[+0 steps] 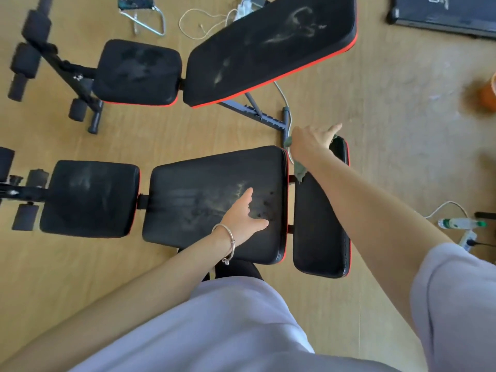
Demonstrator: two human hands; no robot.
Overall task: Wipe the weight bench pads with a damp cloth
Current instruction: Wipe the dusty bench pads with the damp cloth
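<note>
Head view: my right grip (312,142) holds the green cloth (300,170) at the narrow end pad's (319,232) far corner. My left grip (241,218) rests flat, fingers spread, on the middle pad (198,189). The orange pot (487,95) at right: contents blurred.

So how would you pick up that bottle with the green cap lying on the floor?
Take the plastic bottle round the middle of its body, coming down from above. It lies flat on its side, so the grip can close across its round body. Stay clear of the power strip close beside it.
</note>
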